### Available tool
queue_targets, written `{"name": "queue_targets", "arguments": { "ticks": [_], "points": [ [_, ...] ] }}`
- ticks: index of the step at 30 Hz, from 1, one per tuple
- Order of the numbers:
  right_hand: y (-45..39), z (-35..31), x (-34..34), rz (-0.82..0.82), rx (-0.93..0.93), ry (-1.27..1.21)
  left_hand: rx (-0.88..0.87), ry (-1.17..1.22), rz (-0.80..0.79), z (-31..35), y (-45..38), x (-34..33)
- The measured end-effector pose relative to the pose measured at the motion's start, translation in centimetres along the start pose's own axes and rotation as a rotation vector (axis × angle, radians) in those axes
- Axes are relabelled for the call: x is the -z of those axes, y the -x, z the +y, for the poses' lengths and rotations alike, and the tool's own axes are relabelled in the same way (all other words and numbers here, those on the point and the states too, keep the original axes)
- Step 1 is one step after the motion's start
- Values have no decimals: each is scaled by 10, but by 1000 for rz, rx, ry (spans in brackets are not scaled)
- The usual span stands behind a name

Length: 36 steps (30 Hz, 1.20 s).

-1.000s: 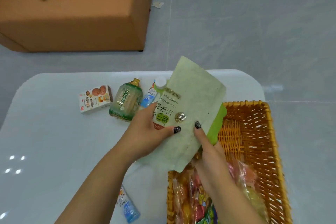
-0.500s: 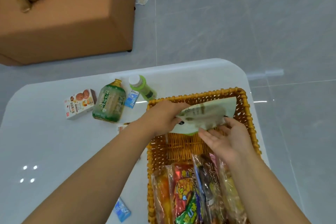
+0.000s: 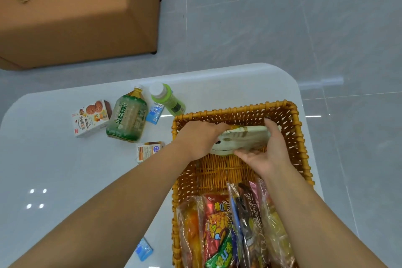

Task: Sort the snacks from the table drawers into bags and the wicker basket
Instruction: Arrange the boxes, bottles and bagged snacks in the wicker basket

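A wicker basket (image 3: 292,119) stands on the right side of the white table (image 3: 54,169). Both hands hold a pale green snack pouch (image 3: 241,139) on edge inside the basket's far end. My left hand (image 3: 199,138) grips its left end, and my right hand (image 3: 268,152) curls around its right end from below. Several snack packets (image 3: 228,224) stand packed in the basket's near end.
On the table left of the basket lie a cookie box (image 3: 91,117), a green tea bottle (image 3: 128,115), a light green bottle (image 3: 167,98), a blue sachet (image 3: 154,113), a small carton (image 3: 148,151) and a blue packet (image 3: 143,249). A brown ottoman (image 3: 82,13) sits on the floor beyond.
The pouch was held up flat above the table, then carried down into the basket's far end. Both hands went with it and now hold it lower against the far wall.
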State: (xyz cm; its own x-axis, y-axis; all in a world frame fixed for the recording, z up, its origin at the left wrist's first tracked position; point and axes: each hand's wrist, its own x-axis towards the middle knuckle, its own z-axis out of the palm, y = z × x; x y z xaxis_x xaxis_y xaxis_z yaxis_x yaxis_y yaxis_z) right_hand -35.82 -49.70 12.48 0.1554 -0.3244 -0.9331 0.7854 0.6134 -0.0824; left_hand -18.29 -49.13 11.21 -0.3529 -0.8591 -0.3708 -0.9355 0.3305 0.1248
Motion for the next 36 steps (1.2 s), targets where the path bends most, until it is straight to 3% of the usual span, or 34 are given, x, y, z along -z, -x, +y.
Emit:
{"name": "queue_targets", "arguments": {
  "ticks": [6,16,19,23,28,32,36],
  "points": [
    [-5,3,-6,16,48,143,227,46,-54,-6,8,-8],
    [2,13,-5,0,68,267,276,130,-35,-17,18,2],
    [11,30,-3,57,151,290,300,257,26,-24,36,6],
    [25,70,-5,151,303,342,201,391,158,-37,68,11],
    [17,139,-22,153,545,758,213,532,381,-80,106,7],
    [-2,190,-40,69,877,1207,523,825,464,-119,134,-8],
    [-18,220,-41,267,1013,1547,820,996,401,-145,162,-38]
  ]
}}
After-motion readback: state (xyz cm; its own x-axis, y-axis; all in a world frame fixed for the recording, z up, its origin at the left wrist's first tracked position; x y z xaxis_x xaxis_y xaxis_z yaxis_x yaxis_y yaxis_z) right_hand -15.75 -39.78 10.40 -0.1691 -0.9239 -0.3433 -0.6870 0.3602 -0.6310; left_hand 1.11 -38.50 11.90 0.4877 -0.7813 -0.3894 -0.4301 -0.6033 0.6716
